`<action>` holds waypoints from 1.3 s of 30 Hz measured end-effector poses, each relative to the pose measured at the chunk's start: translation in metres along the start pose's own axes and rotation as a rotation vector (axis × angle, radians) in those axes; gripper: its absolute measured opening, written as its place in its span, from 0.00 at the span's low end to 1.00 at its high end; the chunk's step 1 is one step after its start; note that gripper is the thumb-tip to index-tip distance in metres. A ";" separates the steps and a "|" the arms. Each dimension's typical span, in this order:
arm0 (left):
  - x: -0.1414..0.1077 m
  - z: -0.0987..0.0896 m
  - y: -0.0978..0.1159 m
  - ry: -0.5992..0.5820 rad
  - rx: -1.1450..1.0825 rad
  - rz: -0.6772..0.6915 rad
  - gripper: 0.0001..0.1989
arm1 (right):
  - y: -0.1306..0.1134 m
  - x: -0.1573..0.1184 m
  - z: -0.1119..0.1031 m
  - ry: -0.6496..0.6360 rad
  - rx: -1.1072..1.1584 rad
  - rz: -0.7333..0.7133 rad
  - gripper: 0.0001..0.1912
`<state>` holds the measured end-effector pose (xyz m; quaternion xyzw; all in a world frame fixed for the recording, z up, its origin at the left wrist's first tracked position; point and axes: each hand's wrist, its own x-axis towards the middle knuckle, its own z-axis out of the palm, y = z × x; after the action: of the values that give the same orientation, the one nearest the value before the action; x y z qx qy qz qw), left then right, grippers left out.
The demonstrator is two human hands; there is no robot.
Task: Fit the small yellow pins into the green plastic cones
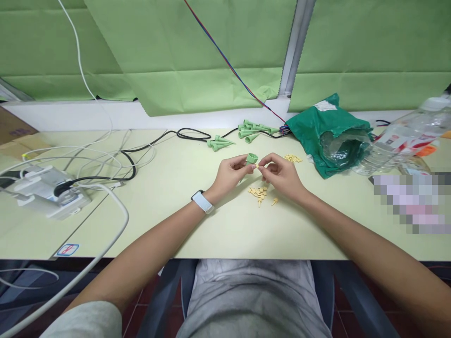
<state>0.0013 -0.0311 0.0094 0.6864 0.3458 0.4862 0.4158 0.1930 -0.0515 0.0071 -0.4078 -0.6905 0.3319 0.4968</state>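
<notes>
At the middle of the table (176, 225), my left hand (230, 172) curls around a green plastic cone (252, 158); my right hand (282, 176) pinches a small yellow pin (257, 166) just beside its rim. More yellow pins (258, 193) lie at 6 o'clock, more green cones (220, 143) at 12 o'clock.

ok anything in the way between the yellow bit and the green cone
Nothing visible does: the small yellow piece pinched in the right hand is right beside the green cone held in the left hand.
</notes>
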 end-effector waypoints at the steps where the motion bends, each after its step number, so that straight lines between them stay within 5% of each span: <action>1: 0.000 0.000 0.000 -0.003 -0.005 -0.004 0.15 | -0.001 0.000 0.000 0.009 -0.014 -0.017 0.11; 9: 0.000 0.002 -0.003 -0.024 -0.045 -0.041 0.18 | 0.001 -0.002 -0.001 0.017 -0.265 -0.254 0.01; 14: 0.000 0.002 -0.003 -0.034 -0.088 -0.084 0.18 | 0.003 -0.007 -0.002 -0.012 -0.490 -0.378 0.06; 19: 0.001 0.001 -0.004 -0.033 -0.117 -0.094 0.17 | 0.003 -0.006 0.001 0.016 -0.414 -0.306 0.04; 26: 0.002 0.000 -0.008 -0.010 -0.152 -0.110 0.18 | 0.005 -0.001 0.002 -0.059 -0.092 0.043 0.11; 34: 0.003 -0.003 -0.008 0.001 -0.167 -0.130 0.15 | 0.002 -0.001 -0.002 0.040 -0.274 -0.183 0.03; 39: 0.005 -0.005 -0.011 0.025 -0.195 -0.141 0.13 | 0.009 0.010 -0.023 -0.078 -0.380 -0.087 0.04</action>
<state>-0.0034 -0.0211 0.0019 0.6104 0.3495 0.4956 0.5095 0.2151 -0.0377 0.0103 -0.4507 -0.7765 0.1893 0.3977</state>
